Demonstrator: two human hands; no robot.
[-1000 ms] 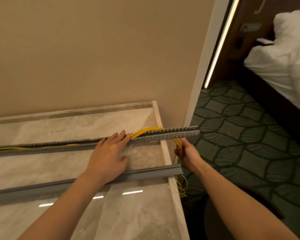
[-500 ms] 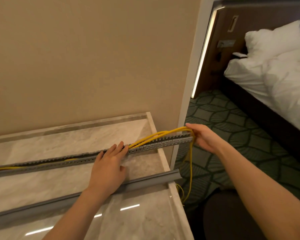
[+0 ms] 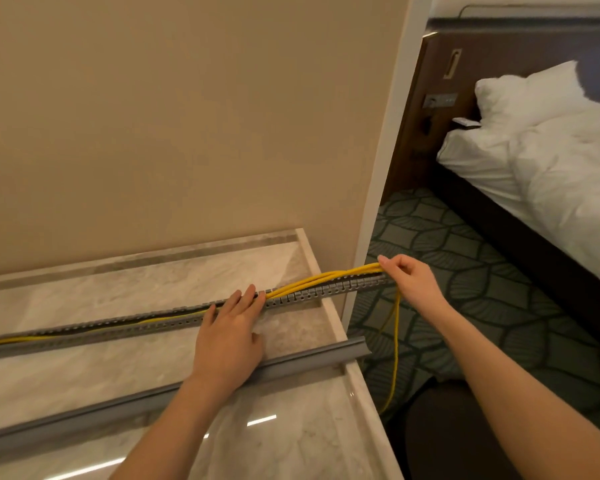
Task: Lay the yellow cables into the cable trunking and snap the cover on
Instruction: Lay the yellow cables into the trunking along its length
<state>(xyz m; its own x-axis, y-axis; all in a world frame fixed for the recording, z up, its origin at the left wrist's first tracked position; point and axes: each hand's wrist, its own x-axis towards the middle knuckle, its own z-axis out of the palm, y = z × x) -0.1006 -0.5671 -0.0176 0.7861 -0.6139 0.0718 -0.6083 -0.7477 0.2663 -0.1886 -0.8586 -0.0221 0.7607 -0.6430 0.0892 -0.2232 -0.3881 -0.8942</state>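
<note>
Left hand (image 3: 232,337) flat, fingers straight and close together, fingertips pressing on the cable trunking (image 3: 118,329) at the spot where the yellow cables (image 3: 319,278) leave the channel; its wrist crosses the cover (image 3: 309,358). Right hand (image 3: 411,280) out past the counter's end, fingers curled, pinching the cable bundle just above the trunking's free end. Between the two hands the cables rise out of the channel in a shallow arc, not seated. Below the right hand a strand hangs down over the floor (image 3: 499,306); its lower end cannot be made out. Left of the left hand the cables lie inside the trunking, yellow showing along the slotted wall and running out of view. Trunking lies lengthwise on the counter (image 3: 101,372), its end overhanging the counter's edge toward the right hand. Cover lies loose on the counter, nearer the person than the trunking, roughly parallel and apart from it, its end also past the edge. Bare marble strip between trunking and cover, under the left palm; more bare counter beyond the left fingertips up to the wall (image 3: 187,133). Wall corner stands just behind the right hand's fingertips. Open carpeted floor to the right of the right hand, then a bed (image 3: 551,174) with white bedding, well apart.
</note>
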